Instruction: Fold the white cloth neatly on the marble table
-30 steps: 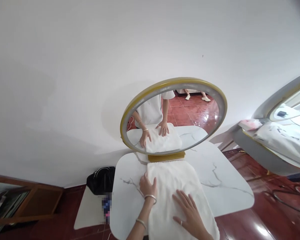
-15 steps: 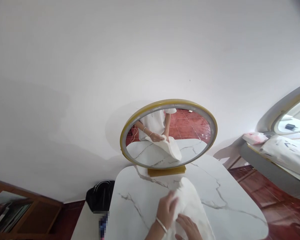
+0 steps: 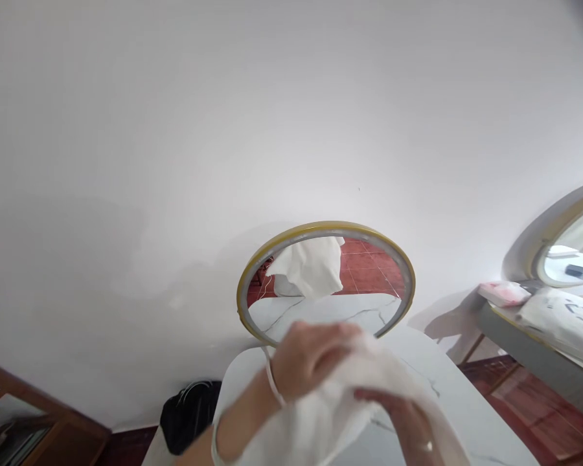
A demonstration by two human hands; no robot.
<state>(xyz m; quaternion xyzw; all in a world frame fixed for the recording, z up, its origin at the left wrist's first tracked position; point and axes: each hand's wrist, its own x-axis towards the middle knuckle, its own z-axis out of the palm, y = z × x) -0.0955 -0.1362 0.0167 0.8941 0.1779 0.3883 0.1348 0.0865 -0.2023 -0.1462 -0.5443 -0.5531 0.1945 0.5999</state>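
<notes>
My left hand (image 3: 311, 359), with a white band at the wrist, is raised in front of the mirror's lower edge. Its fingers are closed on the top of a white cloth (image 3: 315, 421) and blurred by motion. To its right, my right hand (image 3: 398, 411) also grips the cloth, whose folds cover part of it. The cloth hangs over the marble-patterned table (image 3: 238, 369), lifted off its top. Behind my hands stands an oval gold-rimmed mirror (image 3: 328, 226), in which the raised cloth shows in reflection.
A black bag (image 3: 187, 414) lies left of the table. At the right are a second table (image 3: 505, 330), a pink-and-white packet (image 3: 505, 293), a printed white cloth item (image 3: 563, 320) and another mirror (image 3: 539, 259). A wooden shelf (image 3: 78, 414) stands at the lower left, below a plain wall.
Both hands have lifted the white cloth up from the tabletop, and it is now spread and hanging between them. The view has tilted up slightly.
</notes>
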